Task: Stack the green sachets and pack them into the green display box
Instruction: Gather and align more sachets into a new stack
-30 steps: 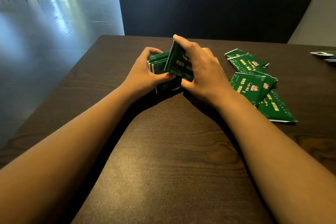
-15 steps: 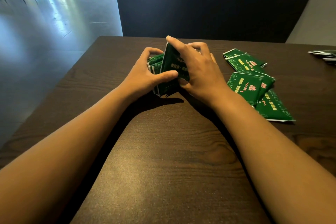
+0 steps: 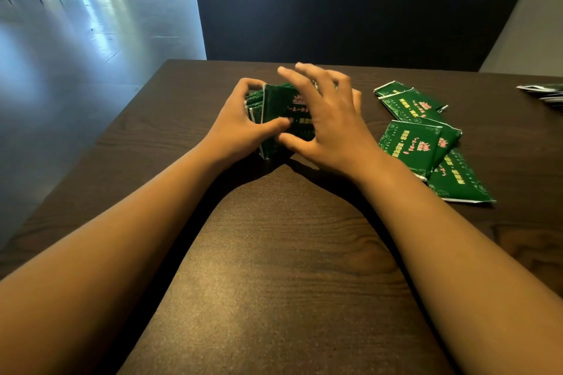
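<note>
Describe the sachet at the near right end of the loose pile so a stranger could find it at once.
On the dark wooden table, look right of the right hand to the loose green sachets lying flat. The nearest sachet is at the pile's near right end, partly under another, closest to the person.

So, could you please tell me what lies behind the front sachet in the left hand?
More green sachets, standing on edge, gripped by the left hand. The right hand and front sachet cover the rest, so their number cannot be told.

green sachets (image 3: pixel 283 113) stacked upright; loose sachets (image 3: pixel 426 140) flat.
</note>
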`<state>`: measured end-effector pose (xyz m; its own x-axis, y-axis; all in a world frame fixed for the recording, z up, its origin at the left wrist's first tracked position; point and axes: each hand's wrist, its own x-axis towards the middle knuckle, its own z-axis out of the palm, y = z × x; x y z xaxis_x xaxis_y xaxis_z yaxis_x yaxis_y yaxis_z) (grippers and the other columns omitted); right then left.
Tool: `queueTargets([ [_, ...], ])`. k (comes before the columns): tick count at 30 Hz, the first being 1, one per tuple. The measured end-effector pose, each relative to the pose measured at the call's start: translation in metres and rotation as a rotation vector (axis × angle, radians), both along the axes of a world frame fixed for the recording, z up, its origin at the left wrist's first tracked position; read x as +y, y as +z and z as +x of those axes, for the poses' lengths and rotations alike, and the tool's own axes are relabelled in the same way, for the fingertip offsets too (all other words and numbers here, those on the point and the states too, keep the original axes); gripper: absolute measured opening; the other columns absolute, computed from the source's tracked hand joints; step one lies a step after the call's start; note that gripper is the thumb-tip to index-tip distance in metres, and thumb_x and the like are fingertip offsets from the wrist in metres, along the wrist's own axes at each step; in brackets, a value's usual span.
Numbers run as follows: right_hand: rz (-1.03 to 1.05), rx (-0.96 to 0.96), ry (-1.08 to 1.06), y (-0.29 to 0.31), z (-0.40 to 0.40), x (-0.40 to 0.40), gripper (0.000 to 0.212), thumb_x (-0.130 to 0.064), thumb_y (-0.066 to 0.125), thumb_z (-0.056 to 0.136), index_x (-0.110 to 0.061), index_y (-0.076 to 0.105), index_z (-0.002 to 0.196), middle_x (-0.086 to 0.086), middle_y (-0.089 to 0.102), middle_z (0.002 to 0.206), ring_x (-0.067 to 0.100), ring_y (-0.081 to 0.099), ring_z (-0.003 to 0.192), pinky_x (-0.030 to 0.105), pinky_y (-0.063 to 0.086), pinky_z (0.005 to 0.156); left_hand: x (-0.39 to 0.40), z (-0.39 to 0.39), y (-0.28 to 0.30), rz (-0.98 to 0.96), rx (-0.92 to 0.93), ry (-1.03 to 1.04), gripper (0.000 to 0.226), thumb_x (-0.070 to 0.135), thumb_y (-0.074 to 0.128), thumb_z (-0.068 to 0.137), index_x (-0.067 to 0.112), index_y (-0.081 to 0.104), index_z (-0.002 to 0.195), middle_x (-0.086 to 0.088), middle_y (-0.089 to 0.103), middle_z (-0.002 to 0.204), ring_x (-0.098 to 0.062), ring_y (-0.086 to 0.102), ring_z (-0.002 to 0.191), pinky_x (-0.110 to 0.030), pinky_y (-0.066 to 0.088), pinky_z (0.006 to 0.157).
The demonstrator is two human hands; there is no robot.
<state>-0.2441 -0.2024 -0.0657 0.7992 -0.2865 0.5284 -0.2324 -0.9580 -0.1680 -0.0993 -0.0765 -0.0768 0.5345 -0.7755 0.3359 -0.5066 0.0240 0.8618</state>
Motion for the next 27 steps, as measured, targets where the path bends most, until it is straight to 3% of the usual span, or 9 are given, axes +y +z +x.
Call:
queueTargets([
  [3, 0.173, -0.106, -0.041, -0.003, -0.001, -0.004, 0.079, -0.063, 0.061, 0.086, -0.039, 0.03, 0.155, 0.0, 0.026, 0.161, 0.025, 0.024, 0.143, 0.046, 0.026, 0.109, 0.001, 0.002, -0.001, -0.039, -0.01, 0.002, 0.061, 0.017, 0.084, 0.085, 0.011, 0.048, 0.133, 0.002, 0.06, 0.123, -0.01, 0.066, 0.11, -0.022, 0.058, 0.089],
  [7, 0.527, -0.199, -0.025, -0.011, -0.001, -0.014, 0.062, -0.051, 0.053, 0.097, -0.035, 0.032, 0.154, 0.001, 0.03, 0.157, 0.017, 0.03, 0.14, 0.043, 0.033, 0.112, 0.002, 0.004, -0.001, -0.028, -0.034, -0.033, 0.063, 0.014, 0.084, 0.085, 0.017, 0.046, 0.136, -0.001, 0.057, 0.131, -0.016, 0.063, 0.119, -0.031, 0.06, 0.092],
  [9, 0.707, -0.194, 0.001, -0.013, -0.001, -0.016, 0.061, -0.054, 0.05, 0.098, -0.036, 0.031, 0.153, 0.0, 0.036, 0.154, 0.011, 0.037, 0.137, 0.042, 0.037, 0.111, 0.002, 0.003, -0.001, -0.01, -0.029, -0.068, 0.067, 0.011, 0.083, 0.085, 0.018, 0.045, 0.139, 0.0, 0.057, 0.132, -0.015, 0.064, 0.118, -0.03, 0.061, 0.09],
  [11, 0.834, -0.187, 0.018, -0.013, -0.001, -0.015, 0.064, -0.064, 0.044, 0.092, -0.041, 0.028, 0.149, 0.001, 0.045, 0.147, 0.016, 0.047, 0.134, 0.048, 0.043, 0.109, 0.002, 0.002, 0.0, 0.013, -0.03, -0.099, 0.07, 0.007, 0.083, 0.085, 0.019, 0.043, 0.142, 0.003, 0.055, 0.133, -0.012, 0.063, 0.118, -0.025, 0.06, 0.09],
  [14, 0.949, -0.247, 0.045, -0.01, 0.0, -0.012, 0.064, -0.062, 0.043, 0.092, -0.042, 0.024, 0.15, 0.001, 0.05, 0.138, 0.019, 0.056, 0.122, 0.05, 0.051, 0.102, 0.003, 0.002, 0.0, 0.041, -0.032, -0.137, 0.074, 0.002, 0.082, 0.084, 0.019, 0.042, 0.144, 0.006, 0.053, 0.132, -0.01, 0.062, 0.119, -0.023, 0.058, 0.092],
  [17, 0.971, -0.275, 0.058, -0.009, 0.0, -0.01, 0.062, -0.06, 0.044, 0.094, -0.041, 0.025, 0.15, 0.002, 0.052, 0.137, 0.017, 0.058, 0.119, 0.046, 0.054, 0.099, 0.002, 0.002, 0.0, 0.062, -0.034, -0.167, 0.076, 0.003, 0.083, 0.083, 0.019, 0.041, 0.144, 0.01, 0.051, 0.132, -0.006, 0.06, 0.12, -0.022, 0.057, 0.093],
  [20, 0.908, -0.245, 0.057, -0.011, -0.001, -0.009, 0.053, -0.053, 0.046, 0.1, -0.033, 0.034, 0.148, -0.013, 0.053, 0.123, 0.008, 0.057, 0.114, 0.041, 0.052, 0.099, 0.002, -0.001, 0.001, 0.058, -0.028, -0.164, 0.08, 0.012, 0.087, 0.08, 0.02, 0.04, 0.145, 0.011, 0.051, 0.133, -0.001, 0.062, 0.116, -0.018, 0.057, 0.088],
  [24, 0.815, -0.203, 0.056, -0.012, -0.001, -0.011, 0.051, -0.051, 0.05, 0.098, -0.027, 0.044, 0.143, -0.007, 0.055, 0.129, 0.005, 0.056, 0.115, 0.035, 0.051, 0.098, 0.003, -0.004, 0.003, 0.046, -0.002, -0.148, 0.083, 0.012, 0.088, 0.079, 0.02, 0.039, 0.145, 0.016, 0.05, 0.129, 0.012, 0.063, 0.106, -0.014, 0.056, 0.079],
  [27, 0.764, -0.168, 0.055, -0.012, -0.002, -0.012, 0.049, -0.05, 0.051, 0.1, -0.028, 0.044, 0.144, -0.003, 0.055, 0.133, 0.009, 0.056, 0.116, 0.031, 0.051, 0.094, 0.003, -0.003, 0.003, 0.047, -0.026, -0.128, 0.082, 0.013, 0.088, 0.079, 0.021, 0.039, 0.144, 0.016, 0.048, 0.131, 0.005, 0.063, 0.108, -0.014, 0.056, 0.08],
])
